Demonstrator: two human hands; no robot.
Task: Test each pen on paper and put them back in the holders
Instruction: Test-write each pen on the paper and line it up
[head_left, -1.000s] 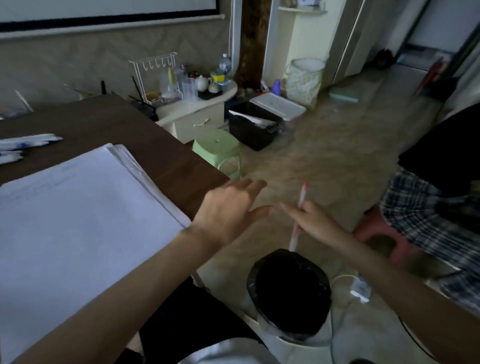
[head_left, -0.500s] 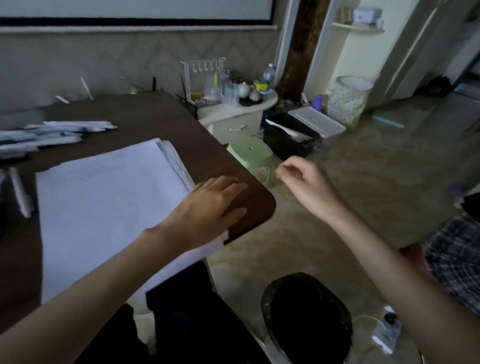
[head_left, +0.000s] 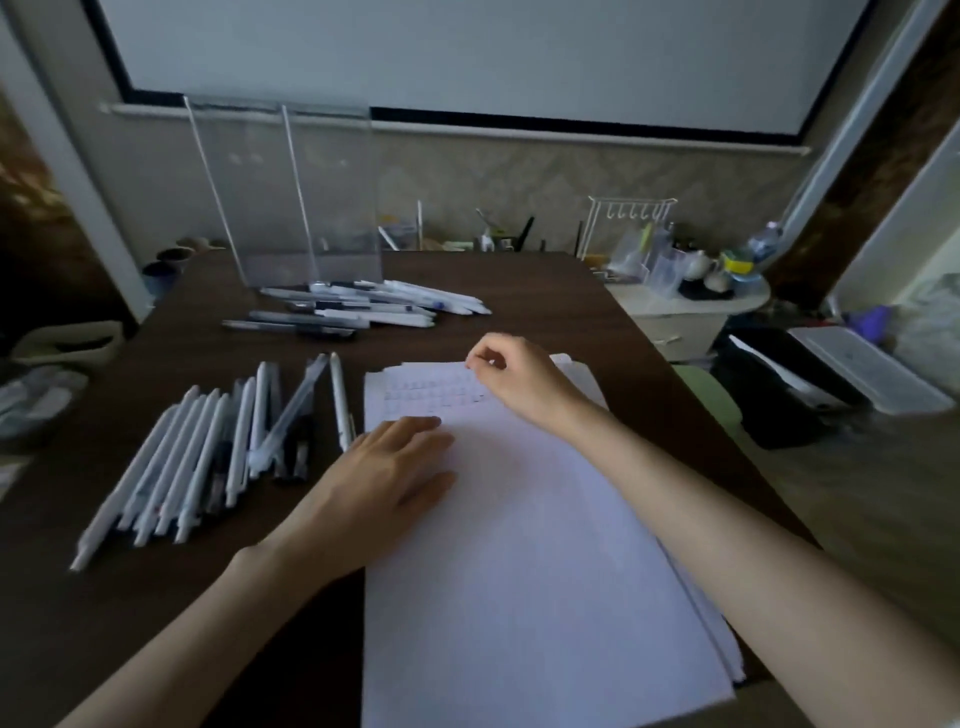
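Pens (head_left: 205, 452) by left edge of table (head_left: 519, 291): likely light, slick, rigid; take mid-barrel. Left hand (head_left: 384, 478) flat on paper (head_left: 519, 571); right hand (head_left: 519, 379) curled, seemingly empty.

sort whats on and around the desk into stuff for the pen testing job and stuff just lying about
For the job: paper stack, near pen pile, far pen pile, clear holders.
Lying about: white hook rack, water bottle, black box on the floor.

Left grip (head_left: 387, 467), right grip (head_left: 519, 382), forearms (head_left: 727, 525) are bare.
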